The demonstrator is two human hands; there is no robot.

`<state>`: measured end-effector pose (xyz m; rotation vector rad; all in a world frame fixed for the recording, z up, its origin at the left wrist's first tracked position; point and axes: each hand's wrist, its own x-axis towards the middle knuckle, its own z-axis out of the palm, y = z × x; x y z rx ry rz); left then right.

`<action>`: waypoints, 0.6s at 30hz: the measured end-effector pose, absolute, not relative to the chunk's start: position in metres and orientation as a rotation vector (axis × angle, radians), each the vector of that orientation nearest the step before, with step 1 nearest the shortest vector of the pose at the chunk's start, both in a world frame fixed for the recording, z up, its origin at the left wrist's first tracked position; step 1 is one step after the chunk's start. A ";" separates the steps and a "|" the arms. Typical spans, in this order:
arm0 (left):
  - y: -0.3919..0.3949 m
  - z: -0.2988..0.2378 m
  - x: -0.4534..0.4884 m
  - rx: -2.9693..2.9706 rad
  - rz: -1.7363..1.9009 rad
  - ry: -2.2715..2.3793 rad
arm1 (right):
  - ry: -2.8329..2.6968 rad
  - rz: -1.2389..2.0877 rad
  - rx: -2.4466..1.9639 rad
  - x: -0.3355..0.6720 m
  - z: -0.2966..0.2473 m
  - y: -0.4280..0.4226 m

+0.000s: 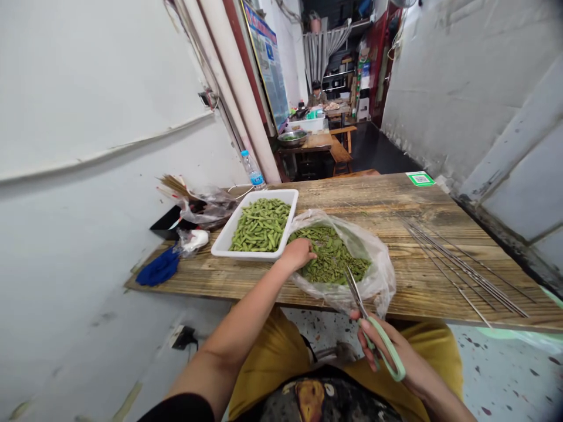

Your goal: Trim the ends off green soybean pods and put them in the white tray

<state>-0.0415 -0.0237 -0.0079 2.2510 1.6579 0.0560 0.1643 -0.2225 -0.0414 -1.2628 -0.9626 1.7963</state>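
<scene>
My right hand (382,346) grips a pair of scissors (387,346) with pale green handles, their blades pointing up over the near edge of a clear plastic bag (380,252). Inside the opened bag lie green pods (328,234) and many small trimmed bits (334,266). My left hand (298,254) is at the bag's left side with its fingers curled in among the green pieces; what they hold is hidden. Just to its left stands a white plastic tub (222,243) heaped with edamame pods (261,225).
Several thin metal skewers (466,266) lie on the wooden table (365,187) at right. A water bottle (253,171), a blue cloth (158,266) and a black box (169,223) are along the left wall. Farther back, a person (316,97) sits at another table.
</scene>
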 end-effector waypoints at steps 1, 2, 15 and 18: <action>-0.023 -0.009 -0.040 2.241 0.103 1.581 | -0.958 1.785 -1.272 0.165 -0.040 -0.223; -0.022 -0.010 -0.038 2.215 0.167 1.500 | -0.956 1.777 -1.280 0.165 -0.038 -0.224; -0.016 -0.028 0.037 2.258 0.080 1.641 | -0.972 1.804 -1.299 0.164 -0.029 -0.225; -0.018 -0.028 0.032 2.221 0.135 1.606 | -0.955 1.790 -1.289 0.165 -0.028 -0.225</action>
